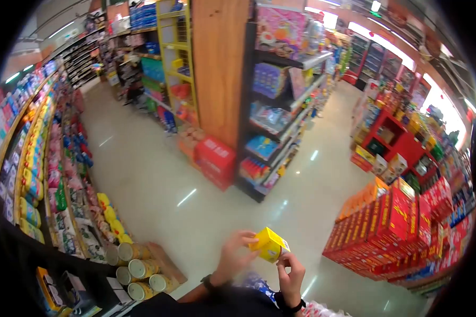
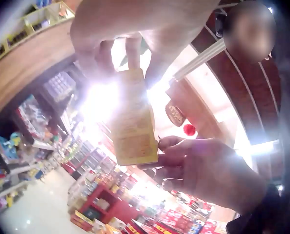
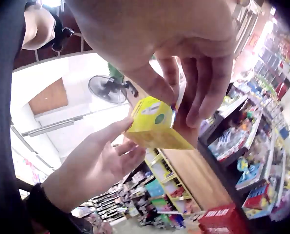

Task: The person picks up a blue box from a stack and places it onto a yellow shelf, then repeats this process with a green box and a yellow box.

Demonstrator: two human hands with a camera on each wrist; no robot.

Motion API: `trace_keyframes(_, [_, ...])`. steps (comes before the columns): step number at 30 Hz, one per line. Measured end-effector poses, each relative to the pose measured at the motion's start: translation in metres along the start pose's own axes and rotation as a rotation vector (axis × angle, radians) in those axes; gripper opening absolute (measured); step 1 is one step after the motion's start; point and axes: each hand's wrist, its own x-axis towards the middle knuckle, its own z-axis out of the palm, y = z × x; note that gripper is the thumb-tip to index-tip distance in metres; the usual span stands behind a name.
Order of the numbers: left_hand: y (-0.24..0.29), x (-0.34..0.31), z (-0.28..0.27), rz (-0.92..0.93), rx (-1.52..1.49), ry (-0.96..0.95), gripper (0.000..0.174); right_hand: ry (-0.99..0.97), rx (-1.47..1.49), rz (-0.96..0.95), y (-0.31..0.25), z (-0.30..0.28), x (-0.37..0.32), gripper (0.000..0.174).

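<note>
A small yellow box (image 1: pixel 268 244) is held up between both hands, in front of the body. In the head view the left hand (image 1: pixel 235 256) grips its left end and the right hand (image 1: pixel 291 274) pinches its lower right corner. One broad yellow side of the box (image 2: pixel 133 124) with faint print faces the left wrist camera. The right wrist view shows a face of the box (image 3: pixel 154 117) with a green round mark, the right hand's thumb and fingers at its edge and the left thumb along the opposite end.
Stacked red cartons (image 1: pixel 378 227) stand at the right. A black shelf unit (image 1: pixel 254 158) rises ahead beside a wooden pillar (image 1: pixel 219 68), with a red box (image 1: pixel 215 161) at its foot. Shelves of packets (image 1: pixel 63 174) line the left, above several tins (image 1: pixel 140 268).
</note>
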Motion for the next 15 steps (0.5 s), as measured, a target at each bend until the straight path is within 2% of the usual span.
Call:
trace_keyframes(7, [-0.073,0.044,-0.08,-0.111,0.172,0.304,0.03,-0.298,0.032,-0.132,-0.015,0.116,0.12,0.014])
trace_keyframes(10, [-0.083,0.082,-0.112,-0.12,0.246,0.385,0.031,-0.357,0.109,-0.22,-0.029,0.163,0.178,0.015])
trace_keyframes(15, [-0.102,0.181,-0.176,-0.038,0.418,0.434,0.033,-0.47,0.209,-0.253,-0.039,0.238,0.273,0.014])
